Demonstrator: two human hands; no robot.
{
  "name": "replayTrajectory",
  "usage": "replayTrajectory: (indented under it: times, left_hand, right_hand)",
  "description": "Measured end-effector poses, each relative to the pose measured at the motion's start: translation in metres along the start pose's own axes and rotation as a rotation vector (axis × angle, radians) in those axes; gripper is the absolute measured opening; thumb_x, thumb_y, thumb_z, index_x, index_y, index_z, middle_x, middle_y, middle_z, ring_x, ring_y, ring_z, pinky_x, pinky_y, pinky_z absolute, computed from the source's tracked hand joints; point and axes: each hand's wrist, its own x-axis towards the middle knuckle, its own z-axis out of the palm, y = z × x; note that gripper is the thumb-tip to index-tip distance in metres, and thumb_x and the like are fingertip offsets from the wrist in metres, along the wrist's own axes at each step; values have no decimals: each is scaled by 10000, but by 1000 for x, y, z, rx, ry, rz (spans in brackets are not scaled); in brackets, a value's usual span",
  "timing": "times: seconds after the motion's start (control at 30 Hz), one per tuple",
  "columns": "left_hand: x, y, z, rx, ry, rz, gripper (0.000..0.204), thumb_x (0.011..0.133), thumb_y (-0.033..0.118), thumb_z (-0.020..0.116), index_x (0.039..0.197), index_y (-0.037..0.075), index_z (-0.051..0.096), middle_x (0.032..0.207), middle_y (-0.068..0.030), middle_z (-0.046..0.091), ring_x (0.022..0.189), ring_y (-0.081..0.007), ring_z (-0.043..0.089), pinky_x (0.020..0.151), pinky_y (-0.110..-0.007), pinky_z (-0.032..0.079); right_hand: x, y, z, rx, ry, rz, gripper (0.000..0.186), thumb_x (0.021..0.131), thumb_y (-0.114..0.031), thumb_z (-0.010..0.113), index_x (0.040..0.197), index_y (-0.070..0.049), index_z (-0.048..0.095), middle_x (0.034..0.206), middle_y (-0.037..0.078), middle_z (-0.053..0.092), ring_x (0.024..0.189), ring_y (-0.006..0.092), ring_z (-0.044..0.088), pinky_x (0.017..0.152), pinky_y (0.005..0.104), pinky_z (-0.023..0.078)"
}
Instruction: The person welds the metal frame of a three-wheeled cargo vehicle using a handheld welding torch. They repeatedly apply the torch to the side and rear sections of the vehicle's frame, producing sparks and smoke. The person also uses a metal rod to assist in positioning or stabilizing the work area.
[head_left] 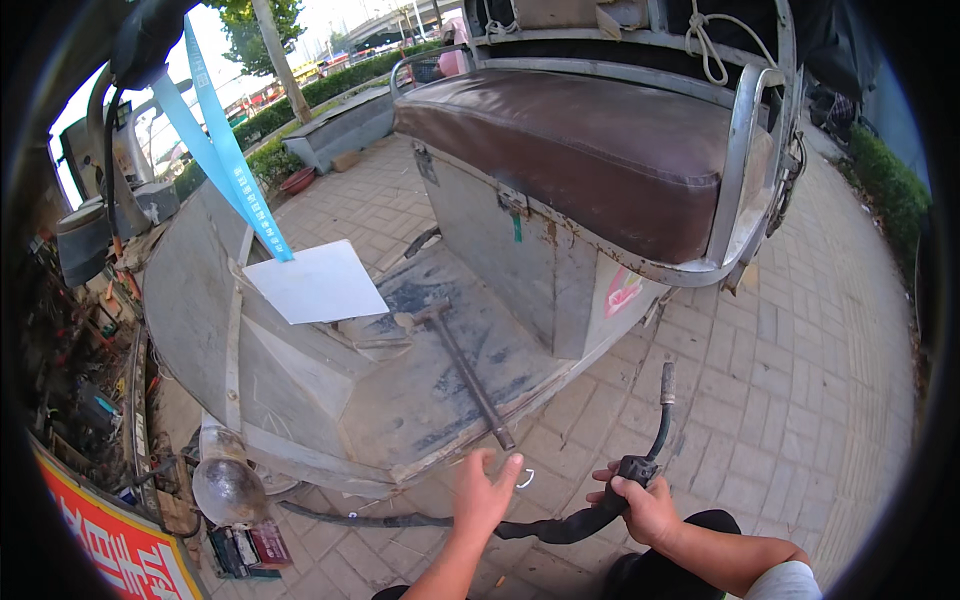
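My right hand [645,507] is closed around a black handlebar switch housing [637,468]. A bent rod [665,415] with a worn grey tip sticks up from that housing. From its lower side a thick black sleeved cable [565,527] runs left, passing beside my left wrist. My left hand [484,492] holds nothing, its thumb and fingers apart. Just beyond it is the handle end of a hammer [465,375], which lies on the footwell floor [400,395] of a grey three-wheeled vehicle. A small white curved piece [527,478] shows beside my left thumb.
A brown padded bench seat [570,150] with metal rails rises beyond the footwell. A blue lanyard [230,175] with a white card [315,283] hangs at left. The round headlamp [228,490] and a red sign [110,540] are lower left. Brick paving [760,400] lies right.
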Motion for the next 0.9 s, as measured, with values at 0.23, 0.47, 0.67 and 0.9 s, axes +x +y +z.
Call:
replayTrajectory:
  times: [0.23,0.47,0.67,0.9]
  left_hand:
    - [98,-35,49,-952,-79,-689,435,857,443,747,979,57,588,849,-107,620,716,-245,620,618,-386,524]
    - [147,-8,19,-1305,-202,-726,274,907,346,691,868,115,548,693,-34,562,556,-171,523,520,-322,468]
    - [114,-24,-14,-950,-150,-517,273,941,313,660,892,94,504,631,-10,486,466,-141,481,410,-283,396]
    - [33,24,-37,-768,-35,-196,310,971,335,625,909,65,484,628,-30,501,430,-132,479,386,-293,378]
  right_hand:
    - [-9,6,-6,-13,-86,64,372,911,-78,560,1232,72,447,1105,247,634,825,356,690,788,495,577]
    - [-11,6,-10,-111,-148,131,331,929,-75,571,1206,76,469,1079,222,654,831,310,694,792,429,570]
    - [-9,1,-6,-161,-182,99,326,936,-82,579,1202,83,487,1082,207,663,845,279,694,798,404,559]
    - [-6,5,-8,-194,-203,95,341,942,-79,573,1223,88,479,1092,199,666,858,271,696,812,398,557]
